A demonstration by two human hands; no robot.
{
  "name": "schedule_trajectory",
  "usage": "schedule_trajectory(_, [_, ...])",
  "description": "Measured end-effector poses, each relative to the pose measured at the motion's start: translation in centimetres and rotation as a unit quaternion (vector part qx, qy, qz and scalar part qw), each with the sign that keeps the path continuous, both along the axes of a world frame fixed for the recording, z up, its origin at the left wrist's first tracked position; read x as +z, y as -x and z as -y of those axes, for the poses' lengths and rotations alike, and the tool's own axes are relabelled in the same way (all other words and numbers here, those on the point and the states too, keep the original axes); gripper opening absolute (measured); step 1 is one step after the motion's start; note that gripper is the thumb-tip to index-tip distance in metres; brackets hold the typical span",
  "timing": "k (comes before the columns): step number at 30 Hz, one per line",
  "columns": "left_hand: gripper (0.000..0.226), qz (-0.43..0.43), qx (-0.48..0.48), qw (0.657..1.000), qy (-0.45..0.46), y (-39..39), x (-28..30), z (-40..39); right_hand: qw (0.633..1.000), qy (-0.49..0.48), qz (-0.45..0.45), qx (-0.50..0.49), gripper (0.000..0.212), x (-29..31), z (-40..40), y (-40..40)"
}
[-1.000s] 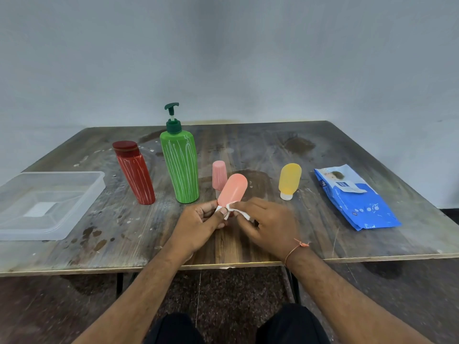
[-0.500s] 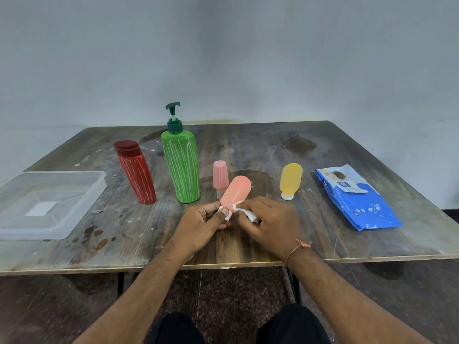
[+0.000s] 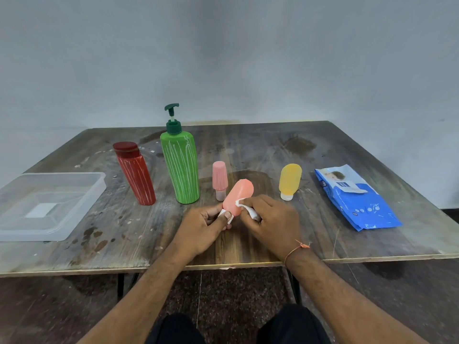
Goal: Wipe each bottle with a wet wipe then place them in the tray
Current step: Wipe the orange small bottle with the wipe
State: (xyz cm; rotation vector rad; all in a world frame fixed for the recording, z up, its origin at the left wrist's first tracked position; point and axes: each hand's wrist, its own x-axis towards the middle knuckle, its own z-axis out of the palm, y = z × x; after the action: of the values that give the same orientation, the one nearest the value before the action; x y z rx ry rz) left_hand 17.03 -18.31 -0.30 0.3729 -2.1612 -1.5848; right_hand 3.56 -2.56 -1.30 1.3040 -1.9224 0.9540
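Note:
My left hand [image 3: 206, 225] pinches the white cap end of a small salmon-orange bottle [image 3: 237, 196], which tilts up and to the right above the table. A crumpled white wet wipe [image 3: 246, 207] is gripped in my right hand [image 3: 272, 219] and pressed against the bottle's right side. Behind my hands a red bottle [image 3: 136, 175], a tall green pump bottle [image 3: 181, 167], a small pink bottle [image 3: 219, 180] and a yellow bottle [image 3: 289, 181] stand in a row. The clear plastic tray [image 3: 82, 207] sits at the table's left with nothing in it.
A blue pack of wet wipes [image 3: 357, 197] lies flat at the right of the wooden table [image 3: 248, 249]. The table's front edge runs just under my wrists. A grey wall rises behind the table.
My right hand has slid the wipe a little up the orange bottle's side. The bottle has shifted slightly to the right in my left hand's hold.

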Motion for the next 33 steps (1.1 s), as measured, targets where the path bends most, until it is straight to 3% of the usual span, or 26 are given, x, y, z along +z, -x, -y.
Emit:
schedule_trajectory(6, [0.031, 0.005, 0.005, 0.999, 0.033, 0.14, -0.35, 0.31, 0.997, -0.031, -0.013, 0.066, 0.023, 0.02, -0.19, -0.02])
schedule_trajectory(12, [0.036, 0.003, 0.028, 0.997, 0.071, 0.12, -0.11, -0.12, 1.0, -0.01, -0.007, -0.01, 0.024, 0.06, -0.02, 0.02])
schedule_trajectory(18, [0.038, 0.004, 0.042, 0.992, 0.121, 0.08, -0.19, -0.09, 0.998, -0.033, -0.019, 0.054, 0.022, -0.01, -0.03, -0.16])
schedule_trajectory(24, [0.038, -0.002, 0.061, 0.99, 0.13, -0.03, -0.12, -0.38, 1.0, -0.008, -0.017, 0.001, 0.024, -0.11, 0.18, -0.06])
schedule_trajectory(30, [0.04, 0.008, 0.054, 0.988, 0.143, 0.07, -0.35, -0.13, 0.997, -0.041, -0.017, 0.061, 0.021, 0.06, 0.03, -0.27])
schedule_trajectory(33, [0.041, 0.003, 0.063, 0.988, 0.144, -0.05, -0.18, -0.26, 1.0, -0.018, 0.0, 0.009, 0.02, -0.1, 0.18, -0.07])
